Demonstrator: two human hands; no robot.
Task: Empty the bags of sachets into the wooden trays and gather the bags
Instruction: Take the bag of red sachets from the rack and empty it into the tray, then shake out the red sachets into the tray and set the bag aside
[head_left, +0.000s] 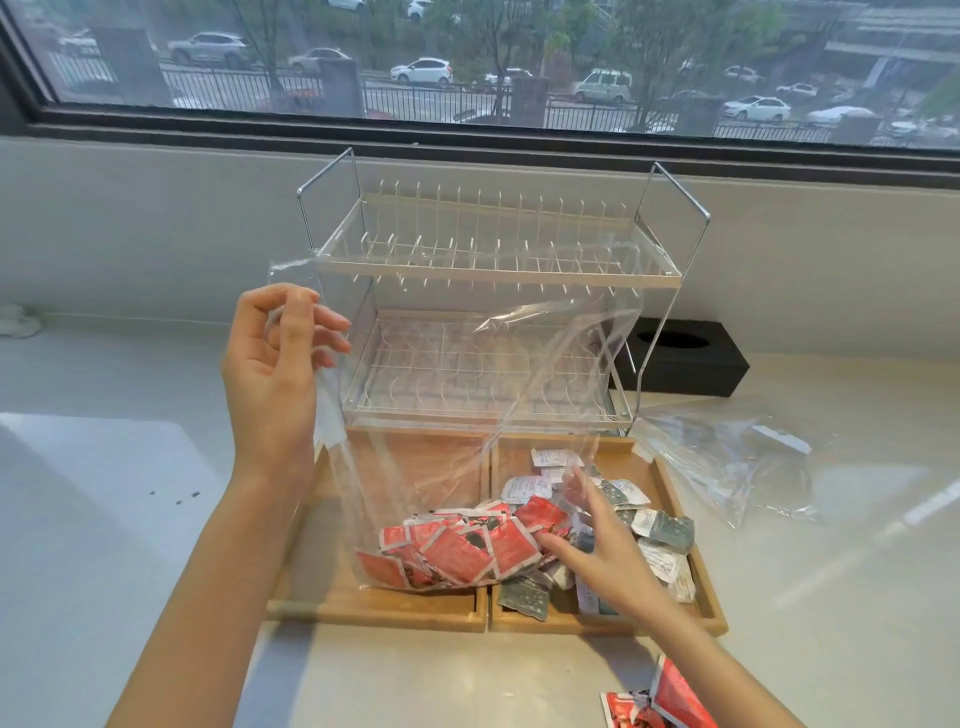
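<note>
Pinching the top edge of a clear bag (457, 395) between thumb and fingers of my left hand (275, 358), raised above the trays. Bag hangs down with its lower end resting in the left wooden tray (332, 592); a heap of red sachets (457, 545) sits in the bottom of the bag, still inside the plastic, spilling partly across the divide between the two trays. My right hand (597, 551) is at the bag's lower right side, fingers spread and relaxed, touching the plastic and the sachets there; not gripping anything that I can make out.

Right wooden tray (701, 561) holds loose grey-green and white sachets (660, 525), piled toward its right side. The two trays sit side by side, touching, near the front edge of the pale counter (130, 519).

Open counter lies to the left of the trays and to the right front. Just behind the trays stands a two-tier clear rack (488, 260) with wire ends, close enough that the raised bag overlaps it in view.

An emptied clear bag (727, 462) lies crumpled on the counter right of the trays. A black box (685, 358) sits behind the rack on the right. A few red sachets (665, 701) lie on the counter at the near right edge. Window (467, 57) runs along the back.
</note>
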